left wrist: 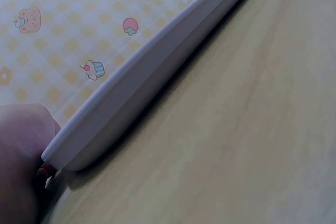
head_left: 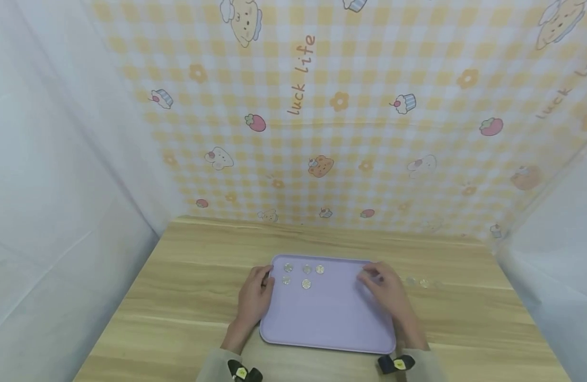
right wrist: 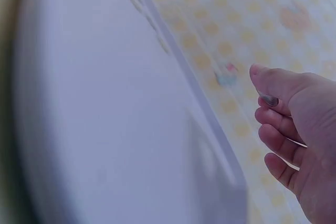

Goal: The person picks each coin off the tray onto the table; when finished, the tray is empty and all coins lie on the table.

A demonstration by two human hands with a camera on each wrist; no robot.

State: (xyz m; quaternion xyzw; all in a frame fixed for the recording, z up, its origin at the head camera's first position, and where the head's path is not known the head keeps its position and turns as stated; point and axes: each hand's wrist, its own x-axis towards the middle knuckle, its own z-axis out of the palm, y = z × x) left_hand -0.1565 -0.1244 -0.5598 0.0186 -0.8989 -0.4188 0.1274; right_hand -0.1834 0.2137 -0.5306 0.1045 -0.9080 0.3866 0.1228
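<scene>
A light purple tray (head_left: 329, 318) lies on the table. My left hand (head_left: 255, 297) grips its left edge, and in the left wrist view part of that hand (left wrist: 23, 156) is against the tray's rim (left wrist: 131, 72). Several silvery coins, one of them a coin (head_left: 306, 284), lie in the tray's upper left part, in two rows. Over the tray's upper right corner, my right hand (head_left: 386, 289) is raised. In the right wrist view a coin (right wrist: 269, 98) shows between the thumb and index finger of that hand (right wrist: 315, 124), which pinch it.
Beyond the tray's right side, a few coins (head_left: 424, 283) lie on the wooden table (head_left: 198, 249), partly beside my right hand. A yellow checked cloth (head_left: 341, 132) hangs behind the table, with white sheets (head_left: 59, 185) at both sides.
</scene>
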